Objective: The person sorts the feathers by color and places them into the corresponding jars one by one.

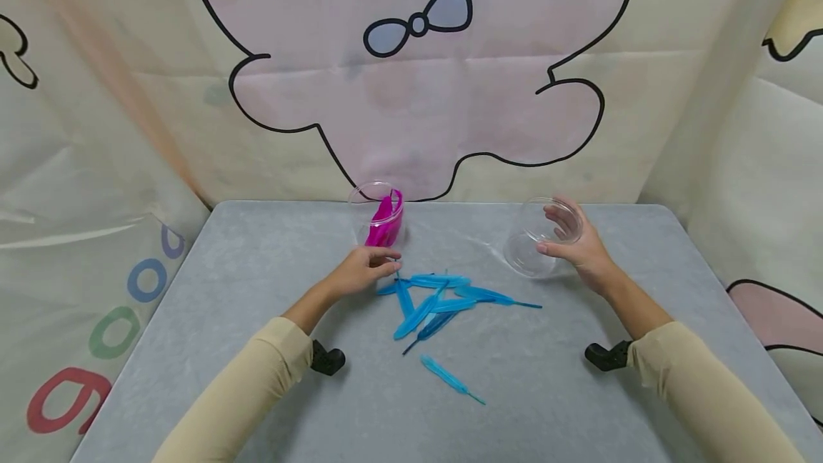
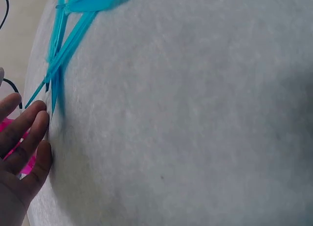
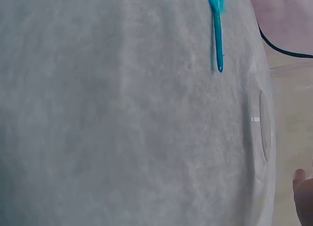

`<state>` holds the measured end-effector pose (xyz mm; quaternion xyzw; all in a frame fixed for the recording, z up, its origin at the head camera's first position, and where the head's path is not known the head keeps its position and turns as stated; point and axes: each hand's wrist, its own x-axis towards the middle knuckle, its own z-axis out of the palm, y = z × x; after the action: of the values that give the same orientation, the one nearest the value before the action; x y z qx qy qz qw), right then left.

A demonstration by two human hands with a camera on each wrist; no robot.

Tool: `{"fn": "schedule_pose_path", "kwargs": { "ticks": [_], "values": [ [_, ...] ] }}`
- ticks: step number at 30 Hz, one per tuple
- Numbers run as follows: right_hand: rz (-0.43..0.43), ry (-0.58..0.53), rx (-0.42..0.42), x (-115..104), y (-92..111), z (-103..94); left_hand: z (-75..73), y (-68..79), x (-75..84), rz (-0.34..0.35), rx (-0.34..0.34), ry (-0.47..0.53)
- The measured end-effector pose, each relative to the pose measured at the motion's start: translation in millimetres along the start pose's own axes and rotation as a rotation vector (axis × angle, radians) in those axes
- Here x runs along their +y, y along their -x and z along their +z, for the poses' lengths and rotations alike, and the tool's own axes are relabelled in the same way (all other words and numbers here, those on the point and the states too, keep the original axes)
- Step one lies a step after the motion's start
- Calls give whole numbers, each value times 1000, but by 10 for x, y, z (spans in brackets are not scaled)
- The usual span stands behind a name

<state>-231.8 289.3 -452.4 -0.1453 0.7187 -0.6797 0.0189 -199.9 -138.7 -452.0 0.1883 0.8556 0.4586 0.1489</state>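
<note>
Several blue feathers (image 1: 421, 316) lie in a loose pile mid-table, and a single blue feather (image 1: 446, 376) rests nearer the front. My left hand (image 1: 363, 268) is at the pile's left edge, its fingertips right by a feather's quill (image 2: 36, 95); whether they touch it is unclear. Behind that hand stands a clear plastic cup (image 1: 358, 209) with bright pink feathers (image 1: 386, 218) inside. My right hand (image 1: 585, 245) holds another clear plastic cup (image 1: 527, 245) at the back right, thumb and fingers around its side. The right wrist view catches only a fingertip and part of that cup (image 3: 259, 123).
A pale grey cloth covers the table (image 1: 308, 406). Its back edge meets a hanging printed sheet (image 1: 418, 106), and more sheets hang at both sides. Black wrist mounts (image 1: 328, 359) stick out from both sleeves.
</note>
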Motion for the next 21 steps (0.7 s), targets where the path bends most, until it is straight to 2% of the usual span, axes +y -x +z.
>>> {"fn": "schedule_pose_path", "kwargs": {
  "ticks": [10, 15, 21],
  "values": [
    [-13, -104, 15, 20, 0, 34, 79, -65, -18, 12, -10, 22],
    [9, -86, 21, 28, -15, 40, 106, -75, -25, 15, 13, 32],
    [10, -101, 22, 59, 6, 15, 143, -87, -21, 33, 74, 57]
  ]
}}
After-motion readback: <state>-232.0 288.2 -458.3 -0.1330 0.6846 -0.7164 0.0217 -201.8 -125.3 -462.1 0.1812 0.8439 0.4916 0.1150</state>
